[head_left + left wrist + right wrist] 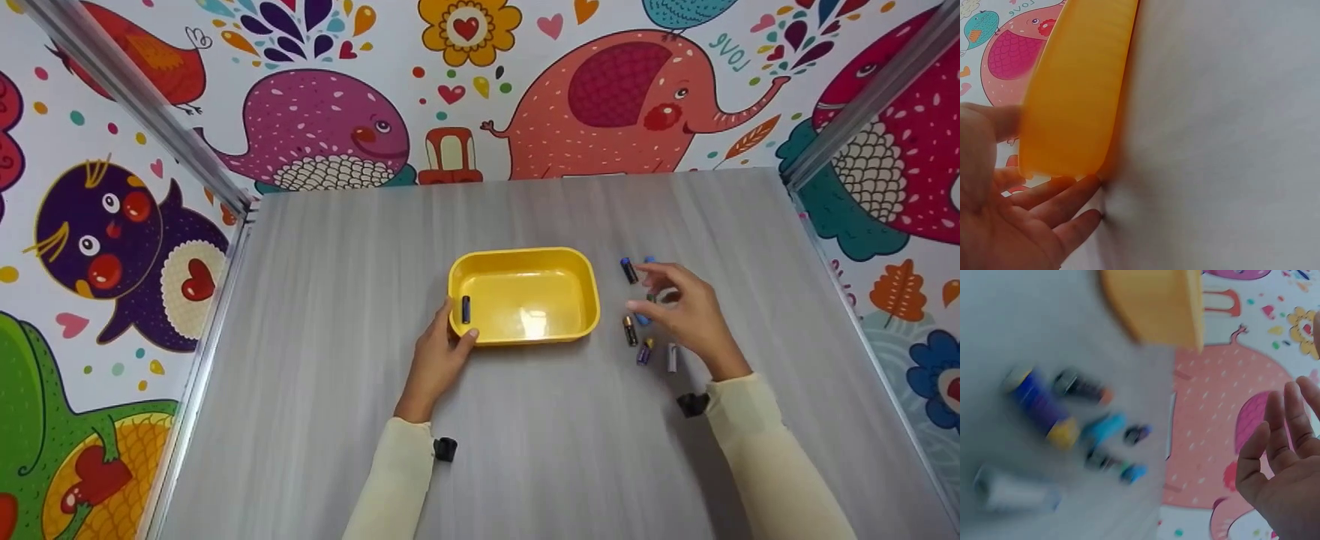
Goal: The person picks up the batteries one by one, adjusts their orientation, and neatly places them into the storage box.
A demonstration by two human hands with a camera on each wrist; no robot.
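Note:
A yellow plastic tray (525,296) stands on the table, with one dark battery (466,310) lying at its left end. My left hand (439,356) grips the tray's near left corner, thumb at the rim and fingers against the outside wall; the left wrist view shows this too. My right hand (697,319) hovers over loose batteries right of the tray, thumb and fingers apart and nothing between them. Below it lie a black-and-copper battery (629,331), a purple battery (644,352) and a white battery (672,358). A black battery (628,270) lies farther back. Other batteries are partly hidden by the hand.
The grey wood-grain table (322,300) is bounded by patterned walls with cartoon animals (600,105) at the back and sides. Metal rails (187,390) run along the side edges. In the right wrist view the batteries are blurred, including a blue battery (1105,429).

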